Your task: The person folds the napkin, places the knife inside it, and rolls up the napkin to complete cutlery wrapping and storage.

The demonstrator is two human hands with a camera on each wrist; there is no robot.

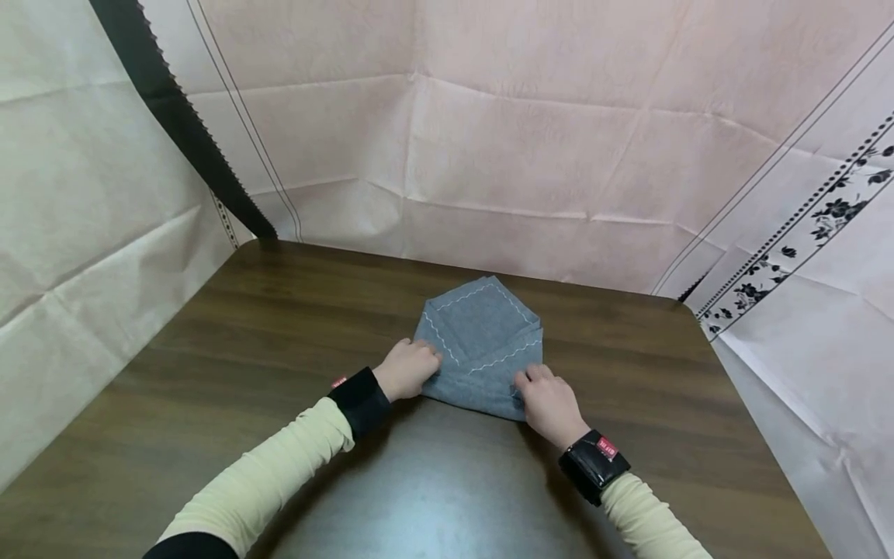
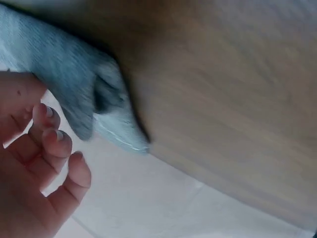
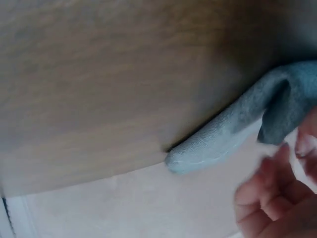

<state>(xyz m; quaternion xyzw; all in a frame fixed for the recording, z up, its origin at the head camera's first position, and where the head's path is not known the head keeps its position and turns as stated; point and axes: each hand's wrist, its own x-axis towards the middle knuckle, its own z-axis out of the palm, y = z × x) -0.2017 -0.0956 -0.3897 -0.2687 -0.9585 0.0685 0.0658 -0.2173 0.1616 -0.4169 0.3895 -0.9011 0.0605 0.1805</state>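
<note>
A grey-blue cloth (image 1: 484, 314) with white zigzag stitching lies folded on the table, its far end drawn to a blunt point. On its left edge, my left hand (image 1: 408, 368) pinches a bit of the fabric, the other fingers loosely curled. My right hand (image 1: 549, 404) grips the near right corner between thumb and fingertips. In the left wrist view, a lifted fold of the cloth (image 2: 64, 74) hangs beside the curled fingers (image 2: 57, 144). The right wrist view shows a raised flap of the cloth (image 3: 280, 111) at my fingertips.
The dark wooden table (image 1: 293, 326) reaches back to a creased pale sheet (image 1: 524, 155) hung behind it. A black strip (image 1: 188, 116) runs down the sheet at the left, and a floral-printed band (image 1: 803, 233) at the right.
</note>
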